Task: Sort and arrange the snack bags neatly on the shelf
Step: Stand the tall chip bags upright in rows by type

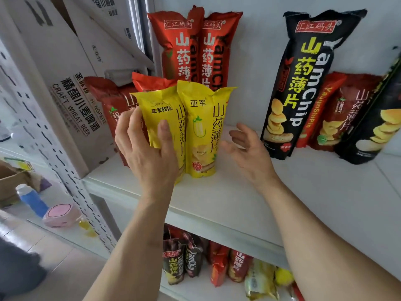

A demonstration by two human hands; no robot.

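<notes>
Two yellow snack bags stand upright side by side on the white shelf (227,205). My left hand (147,153) grips the left yellow bag (160,114), thumb across its front and fingers behind. The right yellow bag (204,131) stands free beside it. My right hand (247,151) hovers just right of that bag, fingers relaxed, holding nothing. Two tall red bags (195,46) lean on the back wall behind them. Small dark-red bags (108,101) sit to the left. A tall black bag (303,83) stands at the right.
A cardboard beer box (71,88) fills the shelf's left end. Further red (338,114) and black (377,127) bags lean at the far right. The lower shelf holds several mixed bags (217,266). A blue bottle (32,198) and a pink object (60,213) lie beyond the perforated upright.
</notes>
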